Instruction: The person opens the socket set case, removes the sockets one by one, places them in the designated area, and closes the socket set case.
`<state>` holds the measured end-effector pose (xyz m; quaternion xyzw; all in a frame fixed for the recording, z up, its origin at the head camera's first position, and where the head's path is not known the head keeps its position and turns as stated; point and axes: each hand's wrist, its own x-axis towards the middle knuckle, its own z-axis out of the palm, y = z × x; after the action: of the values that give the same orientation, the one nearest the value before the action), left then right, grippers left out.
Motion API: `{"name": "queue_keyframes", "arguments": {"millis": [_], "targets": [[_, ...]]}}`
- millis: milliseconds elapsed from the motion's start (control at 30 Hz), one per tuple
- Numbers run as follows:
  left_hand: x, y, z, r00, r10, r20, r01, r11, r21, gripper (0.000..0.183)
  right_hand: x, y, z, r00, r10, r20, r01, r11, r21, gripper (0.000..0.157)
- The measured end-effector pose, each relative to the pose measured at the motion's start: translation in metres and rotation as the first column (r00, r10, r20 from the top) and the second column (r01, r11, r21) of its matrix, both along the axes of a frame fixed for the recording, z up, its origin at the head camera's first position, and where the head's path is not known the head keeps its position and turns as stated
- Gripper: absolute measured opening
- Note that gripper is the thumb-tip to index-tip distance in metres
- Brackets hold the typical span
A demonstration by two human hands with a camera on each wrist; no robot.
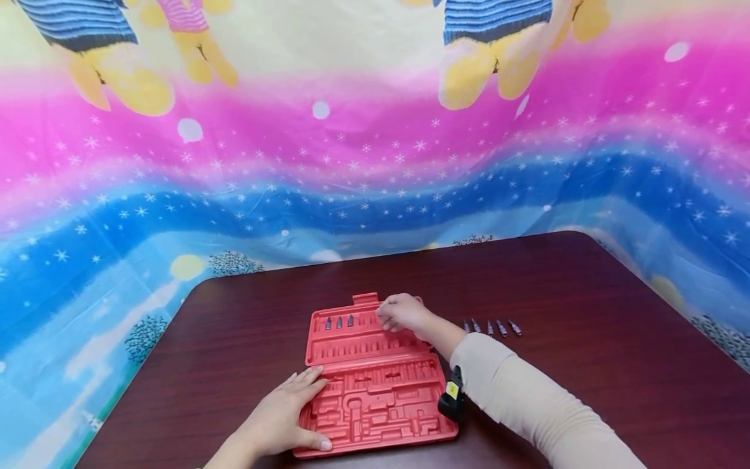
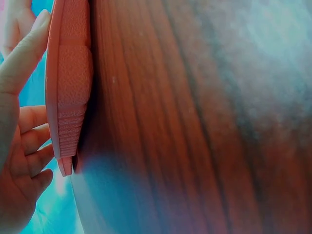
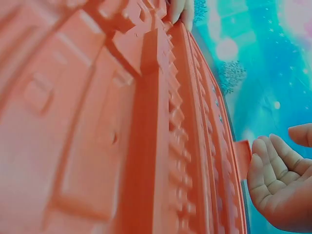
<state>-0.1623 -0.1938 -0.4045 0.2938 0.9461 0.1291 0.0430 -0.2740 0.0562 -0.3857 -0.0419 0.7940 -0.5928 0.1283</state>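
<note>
A red moulded plastic case (image 1: 375, 374) lies unfolded on the dark wooden table. Three dark screwdriver bits (image 1: 339, 322) stand in the slots at the left of its far half. My left hand (image 1: 287, 407) rests on the case's left edge, thumb at the near corner and fingers by the hinge; in the left wrist view its thumb (image 2: 29, 53) touches the rim. Over the right part of the far row is my right hand (image 1: 404, 314), fingers bent. Whether its fingertips pinch anything is hidden. The right wrist view shows its half-curled fingers (image 3: 273, 170) beside the case's tab.
Several more bits (image 1: 489, 327) lie in a row on the table (image 1: 556, 286), right of the case and behind the right forearm. A black wrist camera (image 1: 451, 397) sits by the case's right edge. A printed cloth (image 1: 363, 143) hangs behind the table.
</note>
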Motion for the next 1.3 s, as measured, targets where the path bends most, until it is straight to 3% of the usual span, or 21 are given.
{"name": "queue_keyframes", "arguments": {"millis": [333,633,833,1033,1300], "targets": [[-0.001,0.002,-0.001,1.0,-0.012,-0.013,0.012,1.0,-0.005,0.096,-0.015,-0.023,-0.004,0.999,0.042,0.015,-0.042,0.998,-0.043,0.022],[-0.001,0.001,-0.001,1.0,-0.009,-0.018,0.008,1.0,-0.014,0.096,-0.028,-0.039,-0.011,0.999,0.032,-0.007,-0.032,0.999,-0.043,0.017],[0.0,0.001,0.0,0.999,-0.011,-0.037,0.01,1.0,-0.012,0.096,-0.035,-0.044,-0.015,0.995,0.077,-0.065,-0.075,0.997,0.025,0.016],[0.001,0.001,0.0,1.0,0.0,-0.028,-0.001,1.0,-0.023,0.096,-0.038,-0.047,-0.012,0.988,0.144,-0.061,-0.136,0.984,0.112,0.016],[0.0,0.0,0.0,1.0,0.01,-0.016,-0.01,1.0,-0.025,0.097,-0.039,-0.056,-0.003,0.976,0.203,-0.077,-0.172,0.941,0.291,0.024]]}}
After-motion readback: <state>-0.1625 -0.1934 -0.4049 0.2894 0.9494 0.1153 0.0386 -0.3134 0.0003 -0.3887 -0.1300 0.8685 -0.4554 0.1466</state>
